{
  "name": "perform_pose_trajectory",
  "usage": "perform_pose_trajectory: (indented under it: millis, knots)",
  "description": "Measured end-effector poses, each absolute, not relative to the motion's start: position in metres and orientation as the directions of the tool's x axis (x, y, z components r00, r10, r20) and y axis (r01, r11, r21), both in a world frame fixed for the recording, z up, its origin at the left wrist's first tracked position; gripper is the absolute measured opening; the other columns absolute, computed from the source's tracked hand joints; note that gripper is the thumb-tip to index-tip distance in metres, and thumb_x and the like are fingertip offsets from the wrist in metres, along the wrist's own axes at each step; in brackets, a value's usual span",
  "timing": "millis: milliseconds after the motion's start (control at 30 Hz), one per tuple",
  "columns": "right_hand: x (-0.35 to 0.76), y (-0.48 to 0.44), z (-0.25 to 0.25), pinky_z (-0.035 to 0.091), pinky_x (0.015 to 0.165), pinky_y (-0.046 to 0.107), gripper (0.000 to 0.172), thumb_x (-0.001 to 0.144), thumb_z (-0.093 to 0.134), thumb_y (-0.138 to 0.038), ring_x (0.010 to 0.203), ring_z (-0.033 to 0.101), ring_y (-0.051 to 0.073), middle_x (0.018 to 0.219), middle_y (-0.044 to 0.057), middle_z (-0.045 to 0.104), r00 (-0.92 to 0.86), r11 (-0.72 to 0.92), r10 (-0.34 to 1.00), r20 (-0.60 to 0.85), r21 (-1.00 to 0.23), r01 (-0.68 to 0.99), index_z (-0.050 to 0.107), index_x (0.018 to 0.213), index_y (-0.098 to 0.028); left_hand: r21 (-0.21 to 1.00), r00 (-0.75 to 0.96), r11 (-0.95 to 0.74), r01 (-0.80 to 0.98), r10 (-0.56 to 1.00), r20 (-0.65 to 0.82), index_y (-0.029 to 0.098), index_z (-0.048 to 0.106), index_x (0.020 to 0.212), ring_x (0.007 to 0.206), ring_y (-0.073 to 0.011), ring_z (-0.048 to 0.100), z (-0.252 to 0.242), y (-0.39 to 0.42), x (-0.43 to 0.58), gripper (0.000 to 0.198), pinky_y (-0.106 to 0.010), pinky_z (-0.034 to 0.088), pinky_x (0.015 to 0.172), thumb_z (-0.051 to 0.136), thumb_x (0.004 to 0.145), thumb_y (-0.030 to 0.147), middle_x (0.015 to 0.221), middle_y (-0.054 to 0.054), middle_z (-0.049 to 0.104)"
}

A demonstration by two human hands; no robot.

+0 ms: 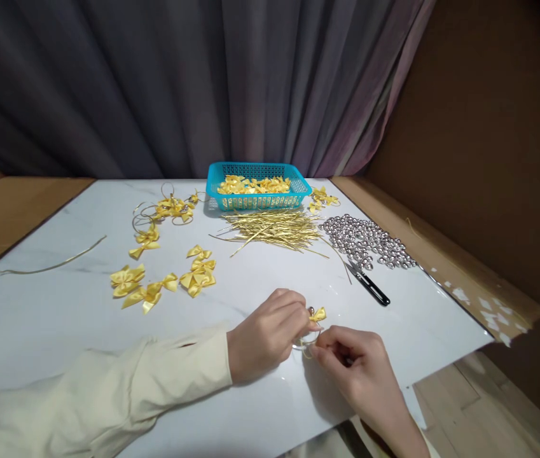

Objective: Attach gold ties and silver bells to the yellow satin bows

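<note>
Loose yellow bows (pixel 165 283) lay on the white table (pixel 60 318) at left. The left hand (pixel 270 331) was closed, pinching a small yellow bow (pixel 318 314) just above the table near its front edge. The right hand (pixel 355 369), touching the left, pinched the gold cord (pixel 304 346) beneath that bow. Black snips (pixel 369 283) lay beyond, beside silver bells (pixel 367 238).

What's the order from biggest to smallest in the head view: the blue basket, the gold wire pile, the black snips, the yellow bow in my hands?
1. blue basket and gold wire pile: about alike, no ranking between them; the basket lies farther off.
2. black snips.
3. yellow bow, smallest though nearest the camera.
</note>
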State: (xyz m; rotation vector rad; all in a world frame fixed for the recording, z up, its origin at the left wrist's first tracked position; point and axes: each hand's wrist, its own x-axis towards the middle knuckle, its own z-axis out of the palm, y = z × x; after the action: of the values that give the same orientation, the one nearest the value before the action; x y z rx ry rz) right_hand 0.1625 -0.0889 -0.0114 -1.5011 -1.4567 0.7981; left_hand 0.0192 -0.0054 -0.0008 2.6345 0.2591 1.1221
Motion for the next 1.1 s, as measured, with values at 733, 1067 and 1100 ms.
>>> perform_pose_trajectory:
  millis: [733, 1067, 1100]
  knots:
    - [0.159, -0.084, -0.007, 0.026, 0.044, 0.020, 0.022, 0.080, 0.050, -0.028, 0.046, 0.032, 0.007, 0.053, -0.005, 0.037, 0.113, 0.063, 0.988, 0.107, -0.940, 0.336, 0.045, 0.062, -0.016, 0.989, 0.523, -0.097, 0.109, 0.852, 0.026, 0.019, 0.030, 0.062, 0.057, -0.0095, 0.036, 0.003, -0.007, 0.029, 0.033, -0.023, 0.030, 0.054, 0.056, 0.079, 0.029, 0.059, 0.006, 0.038]
    - [0.164, -0.089, -0.002, 0.029, 0.042, 0.020, 0.011, 0.086, 0.045, -0.027, 0.043, 0.037, 0.008, 0.060, -0.004, 0.044, 0.237, 0.220, 0.880, 0.412, -0.794, 0.566, 0.045, 0.081, -0.017, 0.972, 0.534, -0.165, 0.170, 0.844, 0.050, 0.019, 0.032, 0.064, 0.062, -0.0111, 0.043, 0.005, -0.008, 0.028, 0.028, -0.024, 0.034, 0.059, 0.052, 0.082, 0.027, 0.063, 0.005, 0.043]
    - [0.162, -0.089, -0.003, 0.028, 0.041, 0.020, 0.011, 0.085, 0.047, -0.028, 0.042, 0.036, 0.007, 0.061, -0.004, 0.044, 0.225, 0.231, 0.865, 0.448, -0.754, 0.615, 0.045, 0.084, -0.018, 0.972, 0.533, -0.163, 0.170, 0.845, 0.048, 0.019, 0.032, 0.064, 0.061, -0.0112, 0.043, 0.005, -0.008, 0.027, 0.028, -0.024, 0.034, 0.059, 0.052, 0.082, 0.027, 0.063, 0.005, 0.043]
